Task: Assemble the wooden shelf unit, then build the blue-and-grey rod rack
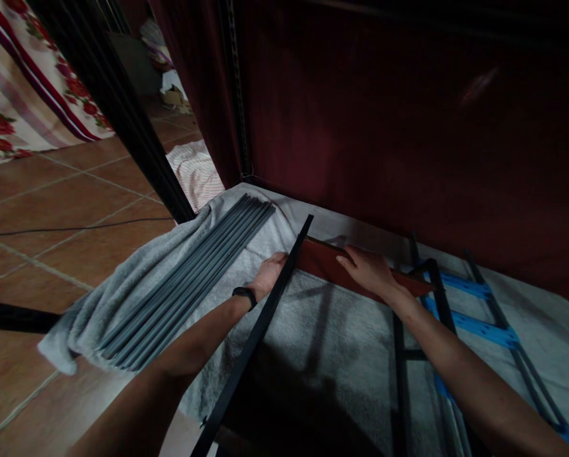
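A reddish-brown board [325,261] stands on its long edge between a long black metal bar [258,333] and a black metal frame [439,289] on the right. My right hand [367,271] is closed over the board's upper edge, its thumb on the near face. At the board's left end, my left hand [268,276], with a black wristband, is closed at the bar; some of its fingers are hidden behind it. The bar slants from the lower middle up to the board's left end.
Several grey rods [189,285] lie side by side on a grey towel [227,298] at left. Blue-strapped black frames [484,324] lie at right. A dark red curtain [384,127] hangs behind. A black post [122,108] rises at left, over the tiled floor [75,197].
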The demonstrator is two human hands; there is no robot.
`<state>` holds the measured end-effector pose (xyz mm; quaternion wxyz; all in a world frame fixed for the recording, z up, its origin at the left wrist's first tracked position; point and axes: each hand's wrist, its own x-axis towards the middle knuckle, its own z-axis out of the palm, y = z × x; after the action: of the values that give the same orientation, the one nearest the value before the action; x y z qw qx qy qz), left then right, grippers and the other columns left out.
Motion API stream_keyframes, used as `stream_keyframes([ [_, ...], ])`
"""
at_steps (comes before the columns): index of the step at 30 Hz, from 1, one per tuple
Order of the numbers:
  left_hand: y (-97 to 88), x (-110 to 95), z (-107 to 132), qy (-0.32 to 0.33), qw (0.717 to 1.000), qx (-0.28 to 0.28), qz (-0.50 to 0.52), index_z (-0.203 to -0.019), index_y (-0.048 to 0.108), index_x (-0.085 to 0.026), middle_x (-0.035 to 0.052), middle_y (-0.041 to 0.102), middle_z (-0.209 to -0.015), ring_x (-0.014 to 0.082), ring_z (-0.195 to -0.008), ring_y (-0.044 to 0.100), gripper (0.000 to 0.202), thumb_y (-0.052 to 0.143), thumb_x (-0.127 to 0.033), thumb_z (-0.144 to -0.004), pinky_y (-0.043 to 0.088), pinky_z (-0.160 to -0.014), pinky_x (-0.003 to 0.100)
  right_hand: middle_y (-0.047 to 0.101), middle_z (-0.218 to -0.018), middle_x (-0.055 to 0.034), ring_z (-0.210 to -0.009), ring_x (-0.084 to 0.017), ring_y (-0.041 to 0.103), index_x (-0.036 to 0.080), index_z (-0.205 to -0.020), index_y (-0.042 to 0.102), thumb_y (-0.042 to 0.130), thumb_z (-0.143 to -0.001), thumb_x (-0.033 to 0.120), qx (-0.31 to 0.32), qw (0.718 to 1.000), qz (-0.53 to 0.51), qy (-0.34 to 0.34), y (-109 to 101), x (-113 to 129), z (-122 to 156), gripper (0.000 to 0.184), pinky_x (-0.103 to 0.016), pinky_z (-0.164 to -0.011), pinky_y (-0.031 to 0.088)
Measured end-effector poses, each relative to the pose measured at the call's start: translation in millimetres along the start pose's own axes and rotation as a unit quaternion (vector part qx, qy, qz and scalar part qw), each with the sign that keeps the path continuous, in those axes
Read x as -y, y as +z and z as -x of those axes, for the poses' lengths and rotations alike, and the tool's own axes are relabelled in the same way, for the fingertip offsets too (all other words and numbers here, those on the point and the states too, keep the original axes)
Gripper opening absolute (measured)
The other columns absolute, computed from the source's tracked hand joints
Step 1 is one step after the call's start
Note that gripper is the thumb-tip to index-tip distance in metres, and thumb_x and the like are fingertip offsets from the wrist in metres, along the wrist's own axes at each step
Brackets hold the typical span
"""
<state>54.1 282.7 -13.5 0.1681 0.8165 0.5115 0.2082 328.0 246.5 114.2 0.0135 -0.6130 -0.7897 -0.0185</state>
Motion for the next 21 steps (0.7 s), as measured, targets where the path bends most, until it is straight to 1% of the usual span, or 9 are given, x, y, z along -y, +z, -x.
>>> stream_keyframes([
  [6, 2.0, 3.0, -0.6, -0.009, 1.000, 0.000, 0.001, -0.108, 0.070, -0.016, 0.0096, 0.067, -0.108, 0.0202, -0.101, 0.061, 0.030, 0.042, -0.021, -0.098, 0.050, -0.089, 0.031, 0.073, -0.102, -0.0060, -0.092, -0.025, 0.068, 0.025, -0.110, 0.063, 0.033, -0.102, 0.050, 0.005, 1.000, -0.009, -0.003, 0.3, -0.4, -0.1, 0.040, -0.033, -0.074, 0.044],
  [11, 0.7, 2.9, 0.3, -0.001, 1.000, 0.003, 0.009, -0.110, 0.068, -0.016, 0.0096, 0.067, -0.112, 0.0202, -0.104, 0.059, 0.028, 0.043, -0.020, -0.097, 0.050, -0.091, 0.031, 0.073, -0.102, -0.0060, -0.092, -0.024, 0.068, 0.025, -0.110, 0.064, 0.033, -0.102, 0.049, 0.013, 1.000, -0.015, -0.003, -1.7, 0.4, -0.4, 0.039, -0.032, -0.075, 0.044],
  [17, -0.6, 2.5, -1.0, 0.005, 1.000, 0.005, 0.014, -0.109, 0.068, -0.014, 0.0105, 0.067, -0.110, 0.0196, -0.101, 0.061, 0.029, 0.042, -0.020, -0.098, 0.050, -0.090, 0.030, 0.073, -0.103, -0.0066, -0.092, -0.024, 0.068, 0.025, -0.111, 0.063, 0.034, -0.102, 0.049, 0.009, 1.000, -0.016, 0.001, -1.7, 0.6, 0.1, 0.039, -0.033, -0.075, 0.044],
  [21, 1.8, 4.7, -1.7, 0.003, 1.000, -0.001, 0.012, -0.110, 0.068, -0.015, 0.0109, 0.067, -0.112, 0.0210, -0.105, 0.062, 0.030, 0.041, -0.021, -0.099, 0.050, -0.091, 0.032, 0.073, -0.102, -0.0060, -0.092, -0.025, 0.069, 0.024, -0.112, 0.063, 0.034, -0.102, 0.048, 0.010, 1.000, -0.014, -0.002, -1.7, 0.6, 0.7, 0.039, -0.034, -0.075, 0.045],
])
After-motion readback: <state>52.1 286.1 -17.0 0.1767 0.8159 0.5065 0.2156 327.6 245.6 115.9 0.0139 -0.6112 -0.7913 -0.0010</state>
